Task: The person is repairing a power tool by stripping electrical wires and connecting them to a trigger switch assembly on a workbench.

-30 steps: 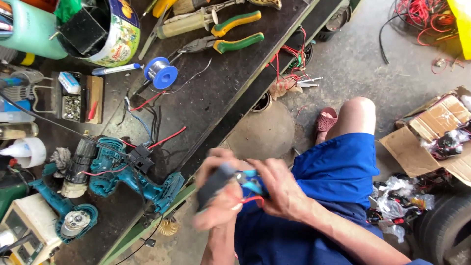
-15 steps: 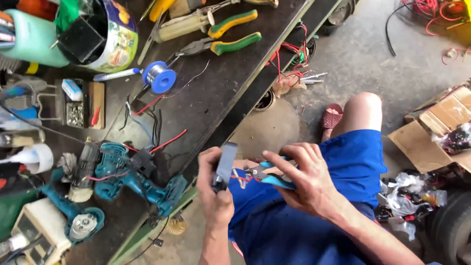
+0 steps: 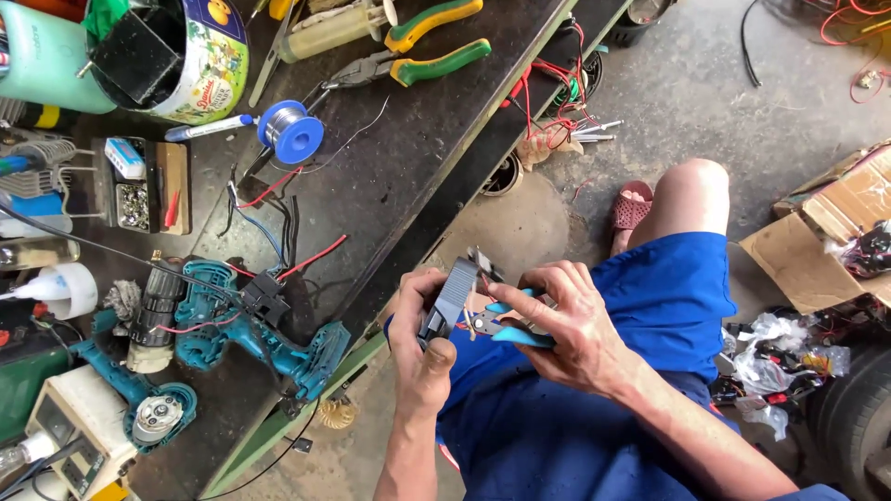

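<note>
The left hand (image 3: 419, 336) grasps a small grey block (image 3: 452, 295) upright. The right hand (image 3: 564, 320) grips blue-handled cutters (image 3: 509, 327), their tip touching the block, above the blue shorts (image 3: 650, 306).

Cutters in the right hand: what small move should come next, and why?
Probably close the cutters on the red wire at the grey module. The right hand has their tips against the module, which the left hand holds upright and steady. Exactly what sits between the blades is too small to tell.

Bench (image 3: 390, 186) cluttered; floor (image 3: 705, 102) free.
</note>
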